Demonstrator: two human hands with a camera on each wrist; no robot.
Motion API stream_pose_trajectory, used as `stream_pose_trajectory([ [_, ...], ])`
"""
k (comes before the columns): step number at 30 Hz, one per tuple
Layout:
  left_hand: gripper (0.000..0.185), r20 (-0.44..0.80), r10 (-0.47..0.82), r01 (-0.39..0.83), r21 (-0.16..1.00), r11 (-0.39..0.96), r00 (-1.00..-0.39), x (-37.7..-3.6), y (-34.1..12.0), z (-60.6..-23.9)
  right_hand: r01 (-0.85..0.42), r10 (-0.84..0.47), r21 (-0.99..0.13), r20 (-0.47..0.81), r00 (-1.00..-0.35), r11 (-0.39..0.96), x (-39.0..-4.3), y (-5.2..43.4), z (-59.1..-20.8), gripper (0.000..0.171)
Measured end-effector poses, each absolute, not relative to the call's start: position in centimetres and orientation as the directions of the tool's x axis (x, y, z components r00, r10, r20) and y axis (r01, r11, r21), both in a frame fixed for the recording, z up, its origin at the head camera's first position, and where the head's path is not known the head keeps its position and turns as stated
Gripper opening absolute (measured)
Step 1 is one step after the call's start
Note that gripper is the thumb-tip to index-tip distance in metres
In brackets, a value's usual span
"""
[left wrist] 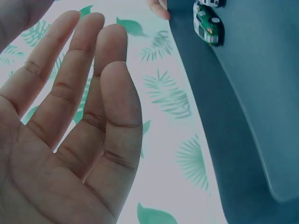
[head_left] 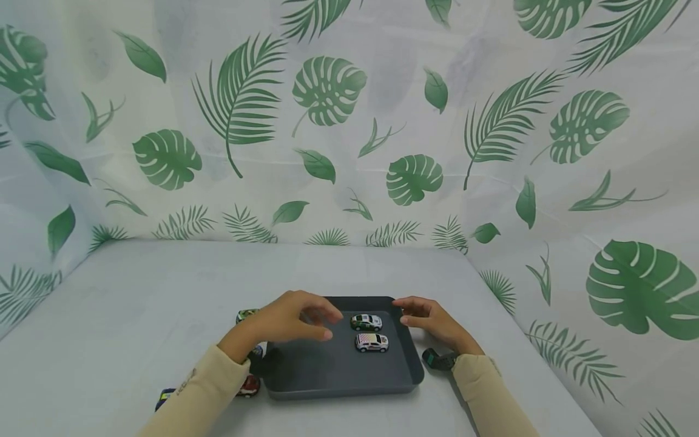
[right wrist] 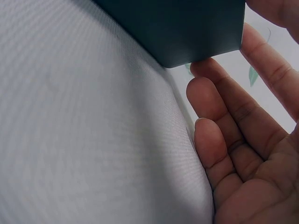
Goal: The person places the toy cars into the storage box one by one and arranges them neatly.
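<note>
Beige sleeve (head_left: pixel 199 388) foremost, the left hand (head_left: pixel 284 318) hovers, grip loosely parted and empty, the white-and-green car (head_left: pixel 366 322) in the tray (head_left: pixel 338 370) near at three o'clock, long axis nine-to-three, slightly farther from the slack, empty right hand (head_left: pixel 437 321).

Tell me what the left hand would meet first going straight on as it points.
In the head view, the left hand would likely meet the green-and-white toy car in the tray first; hand height is unclear, so it might pass above.
</note>
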State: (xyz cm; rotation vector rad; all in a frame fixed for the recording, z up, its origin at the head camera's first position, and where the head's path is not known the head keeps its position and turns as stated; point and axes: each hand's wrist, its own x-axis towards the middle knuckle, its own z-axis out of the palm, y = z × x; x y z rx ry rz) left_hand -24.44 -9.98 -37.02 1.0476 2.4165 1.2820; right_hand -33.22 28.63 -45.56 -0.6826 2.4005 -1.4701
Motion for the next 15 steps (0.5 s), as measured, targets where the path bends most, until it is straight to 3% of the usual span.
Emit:
stream_pose_trajectory([
  [15, 0.032, 0.178, 0.594, 0.466, 0.801, 0.375, -0.784, -22.0, -14.4, -36.9, -0.254, -0.502, -0.883, 0.025, -0.864, 0.394, -33.0, 28.5, -45.3, 0.047],
])
